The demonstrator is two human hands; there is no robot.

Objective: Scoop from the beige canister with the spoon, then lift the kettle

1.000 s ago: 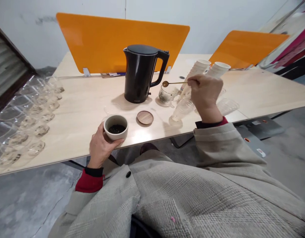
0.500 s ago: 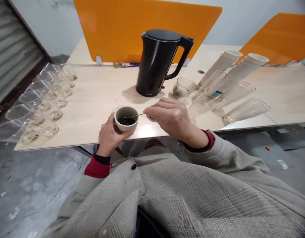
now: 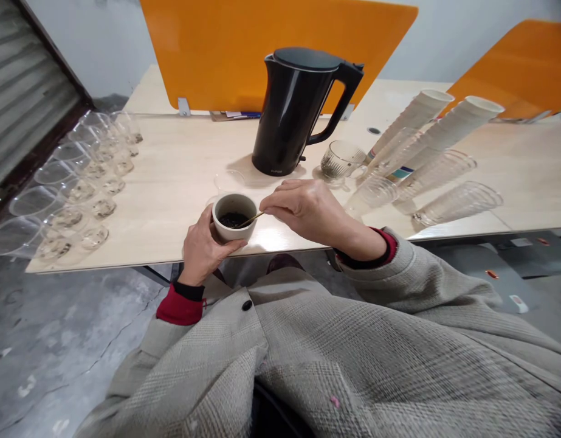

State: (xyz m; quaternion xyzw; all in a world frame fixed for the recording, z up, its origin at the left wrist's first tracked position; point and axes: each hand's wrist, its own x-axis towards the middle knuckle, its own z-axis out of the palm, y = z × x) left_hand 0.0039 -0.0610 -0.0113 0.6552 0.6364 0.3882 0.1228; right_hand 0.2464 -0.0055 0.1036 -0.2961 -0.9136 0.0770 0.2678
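My left hand is wrapped round a small off-white cup, thumb along its near side. Dark loose bits like tea leaves lie inside. A thin gold spoon slants over the cup's right rim, its lower end among the dark bits. The spoon's handle end is pinched in the fingers of my right hand, just right of the cup. Close behind the cup stands a clear plastic cup, partly hidden.
A black electric kettle stands behind my hands, before an orange divider. A ribbed glass cup holds dark leaves. Stacked paper cups and clear cups lean at right. Rows of plastic cups containing dark bits line the table's left side.
The spoon has shifted in the cup, its handle now tilted more steeply and its lower end nearer the right side. My right hand has moved slightly left. The left hand keeps its hold.
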